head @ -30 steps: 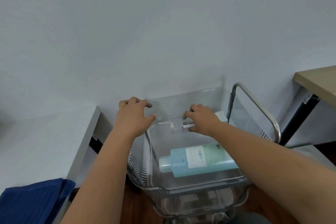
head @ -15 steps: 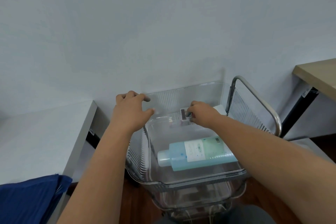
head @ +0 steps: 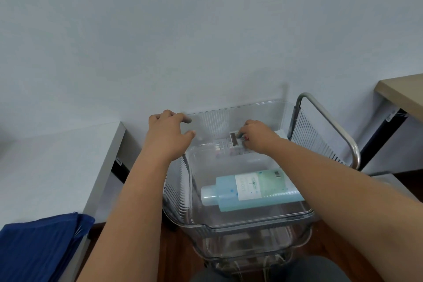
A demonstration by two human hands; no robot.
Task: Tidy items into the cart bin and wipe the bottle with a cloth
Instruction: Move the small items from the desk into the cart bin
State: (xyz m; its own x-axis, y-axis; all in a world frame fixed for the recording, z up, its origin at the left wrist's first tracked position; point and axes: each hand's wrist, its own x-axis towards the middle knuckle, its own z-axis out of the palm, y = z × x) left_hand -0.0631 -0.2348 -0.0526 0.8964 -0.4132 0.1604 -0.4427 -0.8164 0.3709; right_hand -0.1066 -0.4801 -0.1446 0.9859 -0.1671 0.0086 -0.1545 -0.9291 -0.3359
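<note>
Right hand (head: 256, 137) now pinches small white item (head: 234, 138), possibly a card, turned on end at 12 o'clock in cart bin (head: 240, 221); left hand (head: 168, 137) grips its 10 o'clock corner; bottle (head: 251, 190) lies inside at 5 o'clock, so tidying continues.

Pale wall (head: 206, 30), wooden floor (head: 174, 254)

On my feed I see a plain pale wall (head: 206, 30) across the top, a light grey tabletop (head: 50, 167) at the left against it, the corner of a tan wooden desk (head: 402, 91) on a black leg (head: 384, 135) at the right, and dark wood floor (head: 176, 254) below.
</note>
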